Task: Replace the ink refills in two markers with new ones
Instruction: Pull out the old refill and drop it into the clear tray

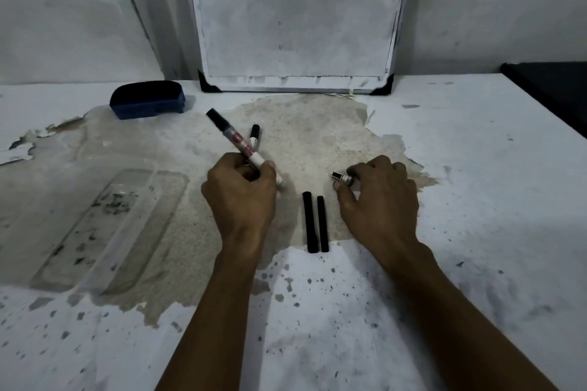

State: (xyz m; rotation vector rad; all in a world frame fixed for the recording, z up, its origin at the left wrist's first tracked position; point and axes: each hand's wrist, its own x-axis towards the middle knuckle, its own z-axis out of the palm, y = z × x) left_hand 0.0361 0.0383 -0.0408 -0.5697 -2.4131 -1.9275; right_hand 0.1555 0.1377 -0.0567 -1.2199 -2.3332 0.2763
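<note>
Left hand (241,187) fisted around capped marker (236,141), cap tilted up-left, right hand (378,190) pinching small end piece (341,177) low over desk (460,168), 2 black refills (316,222) lying lengthwise between the hands

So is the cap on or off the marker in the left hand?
On. The marker in the left hand has its black cap on its raised end, and no tip shows.

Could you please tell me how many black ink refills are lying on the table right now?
2. The longer refill and the shorter refill lie side by side on the table, between the left hand and the right hand. Others may be hidden inside the markers.
</note>
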